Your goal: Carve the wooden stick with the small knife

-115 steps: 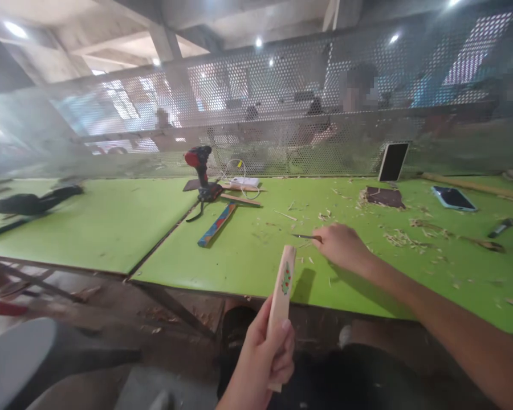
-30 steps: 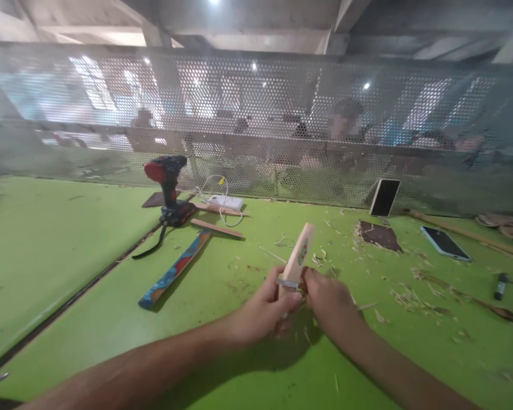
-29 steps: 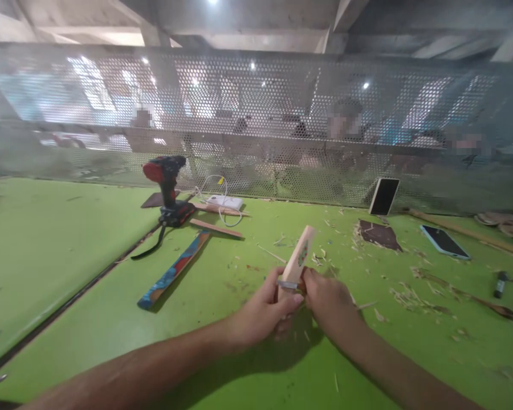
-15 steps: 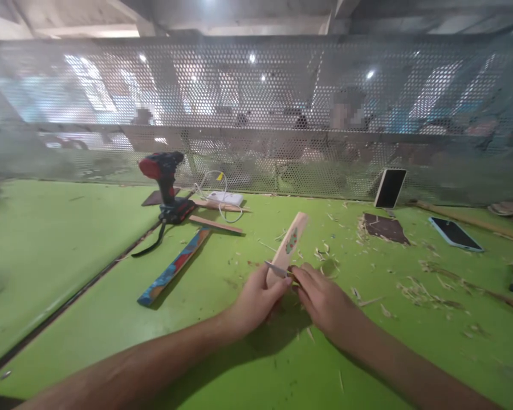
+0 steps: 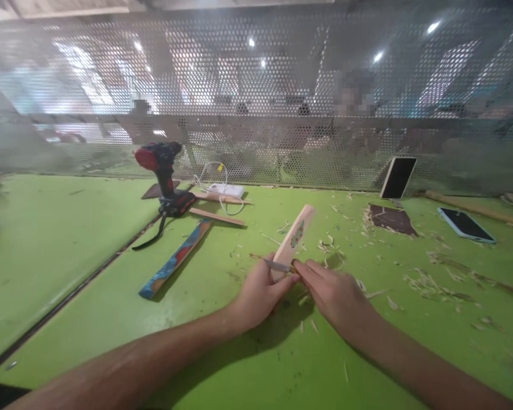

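My left hand [image 5: 256, 296] is closed round the lower end of a flat pale wooden strip [image 5: 291, 244], which points up and away. A small green and red pattern marks the strip's face. Just above my left thumb, a knife blade [image 5: 277, 266] lies across the wood. My right hand [image 5: 336, 290] grips the knife at its right side, its handle mostly hidden by the fingers. Both hands are close together, low over the green table [image 5: 222, 364]. Pale shavings [image 5: 431, 287] are scattered to the right.
To the left stand a red and black cordless drill [image 5: 166, 179] and a painted blue strip [image 5: 175, 262]. Behind lie thin wood [image 5: 218, 217] and a white corded device [image 5: 231, 190]. Rightward are a propped phone [image 5: 398, 177], a dark sheet [image 5: 393, 220], another phone [image 5: 465, 225]; mesh screen [image 5: 265, 154] behind.
The camera view has shifted slightly, so the drill and phones sit higher. Both hands, strip and knife appear a little further right, and the blade still crosses the strip near the left thumb.
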`<act>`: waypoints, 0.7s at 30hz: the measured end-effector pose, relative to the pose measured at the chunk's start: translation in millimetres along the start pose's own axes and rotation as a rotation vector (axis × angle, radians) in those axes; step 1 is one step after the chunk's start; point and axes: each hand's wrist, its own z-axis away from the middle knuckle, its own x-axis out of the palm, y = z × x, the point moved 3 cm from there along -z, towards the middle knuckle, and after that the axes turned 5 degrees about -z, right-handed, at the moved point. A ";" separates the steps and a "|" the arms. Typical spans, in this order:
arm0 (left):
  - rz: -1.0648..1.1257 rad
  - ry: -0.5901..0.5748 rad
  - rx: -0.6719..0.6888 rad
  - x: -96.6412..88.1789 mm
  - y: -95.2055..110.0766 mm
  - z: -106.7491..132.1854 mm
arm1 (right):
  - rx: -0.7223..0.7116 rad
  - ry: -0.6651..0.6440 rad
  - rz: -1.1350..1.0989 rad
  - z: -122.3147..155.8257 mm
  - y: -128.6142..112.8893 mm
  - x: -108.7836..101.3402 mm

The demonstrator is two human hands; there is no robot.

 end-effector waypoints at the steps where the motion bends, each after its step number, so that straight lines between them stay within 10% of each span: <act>1: -0.005 0.000 -0.002 -0.1 -0.3 0.1 | 0.015 -0.001 -0.008 0.2 -0.8 -0.9; 21: 0.052 -0.022 0.078 0.3 3.8 6.1 | -0.109 0.061 0.133 -3.3 -14.6 -7.9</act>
